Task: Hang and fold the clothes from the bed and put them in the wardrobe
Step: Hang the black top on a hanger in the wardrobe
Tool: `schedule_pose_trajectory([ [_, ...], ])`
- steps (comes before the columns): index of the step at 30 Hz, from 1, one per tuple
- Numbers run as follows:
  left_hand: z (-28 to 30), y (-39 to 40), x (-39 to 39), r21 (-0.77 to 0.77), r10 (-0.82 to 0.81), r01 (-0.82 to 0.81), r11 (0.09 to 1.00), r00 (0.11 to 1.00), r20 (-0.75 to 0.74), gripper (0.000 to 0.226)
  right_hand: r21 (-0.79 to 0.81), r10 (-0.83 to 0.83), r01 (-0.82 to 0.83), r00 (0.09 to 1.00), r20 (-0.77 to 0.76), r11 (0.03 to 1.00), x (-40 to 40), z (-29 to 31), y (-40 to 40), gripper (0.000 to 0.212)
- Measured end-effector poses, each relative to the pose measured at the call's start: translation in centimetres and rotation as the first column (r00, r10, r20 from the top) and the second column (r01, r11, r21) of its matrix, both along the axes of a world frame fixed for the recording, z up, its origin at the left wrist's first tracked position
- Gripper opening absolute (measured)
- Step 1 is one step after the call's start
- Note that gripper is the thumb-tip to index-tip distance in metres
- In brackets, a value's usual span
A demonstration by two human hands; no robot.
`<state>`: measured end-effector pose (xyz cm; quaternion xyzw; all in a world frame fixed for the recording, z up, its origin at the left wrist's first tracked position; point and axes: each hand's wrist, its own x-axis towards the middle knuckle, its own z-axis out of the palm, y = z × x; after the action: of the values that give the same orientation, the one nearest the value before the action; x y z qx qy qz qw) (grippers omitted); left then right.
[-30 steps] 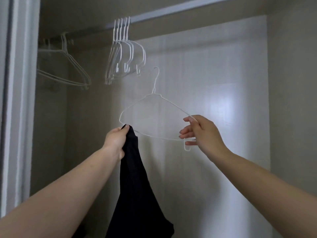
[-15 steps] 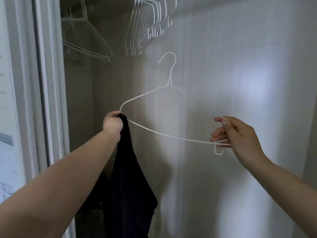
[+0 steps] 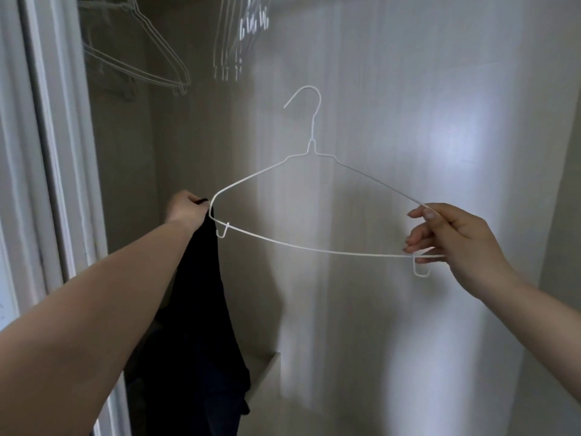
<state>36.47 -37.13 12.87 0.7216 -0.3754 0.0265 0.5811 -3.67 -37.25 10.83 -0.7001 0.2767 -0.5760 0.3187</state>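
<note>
Head view. One white wire hanger (image 3: pixel 314 196) is held upright inside the wardrobe (image 3: pixel 393 89), hook uppermost, between two hands. The left hand (image 3: pixel 187 209) is curled round the top of one black garment (image 3: pixel 201 309) just beside the hanger's left corner; whether it touches the wire cannot be told. The garment hangs straight down from this hand, in front of the wardrobe's lower left. The right hand (image 3: pixel 456 243) pinches the hanger's right end, thumb on the upper wire and fingers at the lower bar, beside a small notch hook. A second notch hook shows near the left corner. No brand, label or writing can be read.

Compared with half a second earlier, the hanger appears larger and lower in the frame, and the rail is no longer seen. The grips are unchanged.

At upper left hang about two spare hangers (image 3: pixel 141 58); at top centre hangs a blurred bunch of hangers (image 3: pixel 232 42) too smeared to count. A door frame (image 3: pixel 47 152) bounds the left side.
</note>
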Motion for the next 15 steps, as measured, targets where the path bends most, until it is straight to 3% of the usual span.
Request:
schedule_pose_trajectory([
  [10, -0.8, -0.9, -0.8, -0.046, -0.135, 0.132, 0.99, 0.989, -0.053, 0.013, -0.012, -0.016, 0.016, 0.999, -0.038, 1.0, 0.0, -0.6, -0.3, 0.025],
  [15, -0.4, -1.7, -3.2, -0.054, -0.299, 0.299, 0.953, 0.954, -0.004, 0.028, -0.051, 0.006, -0.011, 0.995, -0.104, 0.999, 1.2, -1.4, -0.3, 0.024],
])
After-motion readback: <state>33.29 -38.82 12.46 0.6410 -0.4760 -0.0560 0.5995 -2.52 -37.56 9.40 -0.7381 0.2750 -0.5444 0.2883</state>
